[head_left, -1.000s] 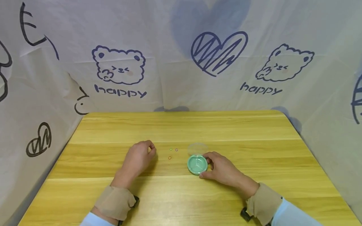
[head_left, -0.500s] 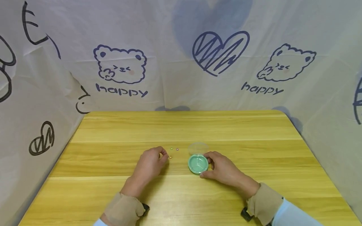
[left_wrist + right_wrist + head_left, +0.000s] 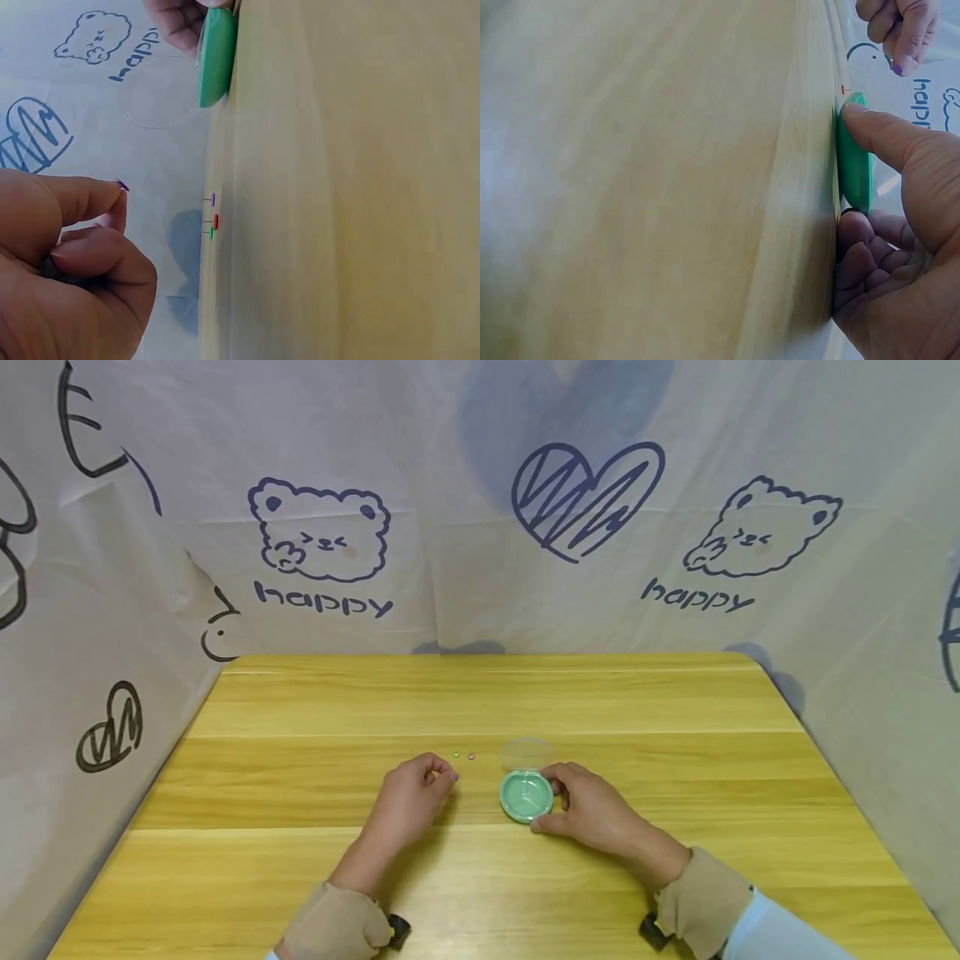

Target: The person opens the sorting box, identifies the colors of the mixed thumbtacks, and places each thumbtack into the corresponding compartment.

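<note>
The left hand (image 3: 411,795) has its grip drawn in, thumb and forefinger pressed together at the tips; the left wrist view shows a tiny purple speck (image 3: 122,185) at the fingertip, but whether it is pinched or only lies behind the finger cannot be told. The orange bead seen beside this hand half a second ago no longer shows in the head view, though the left wrist view has a red pin-like bead (image 3: 215,221) on the table between a purple one (image 3: 213,199) and a green one (image 3: 211,233). The right hand (image 3: 592,806) curls its grip round the right edge of a small round green dish (image 3: 527,796), thumb on its near rim and fingers behind it, holding it flat on the table, as it did a second ago. A clear round lid (image 3: 527,751) lies just beyond the dish, touching or nearly touching it. In the head view two small beads, one green (image 3: 455,754) and one pink (image 3: 471,756), lie near the left fingertips. The table (image 3: 480,702) is yellow wood with long plank lines. White cloth (image 3: 480,510) printed with bears, hearts and the word "happy" stands round it on three sides.
</note>
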A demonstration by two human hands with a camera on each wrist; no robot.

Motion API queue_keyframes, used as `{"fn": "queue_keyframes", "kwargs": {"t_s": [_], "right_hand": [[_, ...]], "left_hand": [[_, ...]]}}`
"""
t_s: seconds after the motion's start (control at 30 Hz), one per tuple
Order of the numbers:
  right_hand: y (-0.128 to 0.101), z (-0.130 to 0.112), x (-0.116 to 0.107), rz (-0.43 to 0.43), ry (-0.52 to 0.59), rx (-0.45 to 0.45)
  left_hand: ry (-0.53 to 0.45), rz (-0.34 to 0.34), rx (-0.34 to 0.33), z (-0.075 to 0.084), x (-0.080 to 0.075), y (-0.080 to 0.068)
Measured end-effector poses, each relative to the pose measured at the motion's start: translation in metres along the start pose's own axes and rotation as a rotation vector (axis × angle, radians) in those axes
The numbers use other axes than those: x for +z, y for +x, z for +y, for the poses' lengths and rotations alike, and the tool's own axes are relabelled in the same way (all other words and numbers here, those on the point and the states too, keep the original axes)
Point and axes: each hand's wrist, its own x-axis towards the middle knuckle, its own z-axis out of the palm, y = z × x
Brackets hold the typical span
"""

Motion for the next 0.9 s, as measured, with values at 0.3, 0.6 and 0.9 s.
{"fn": "queue_keyframes", "kwargs": {"t_s": [0.3, 0.6, 0.9], "right_hand": [[-0.0001, -0.0004, 0.0003, -0.001, 0.005, 0.002], [-0.0010, -0.0013, 0.0001, 0.000, 0.003, 0.012], [-0.0016, -0.0007, 0.0003, -0.002, 0.007, 0.007]], "left_hand": [[-0.353, -0.049, -0.056, -0.0050, 0.0027, 0.0032], [-0.817, -0.149, -0.171, -0.0041, 0.0052, 0.0042], [-1.176, -0.311, -0.201, -0.0057, 0.0057, 0.0031]]}}
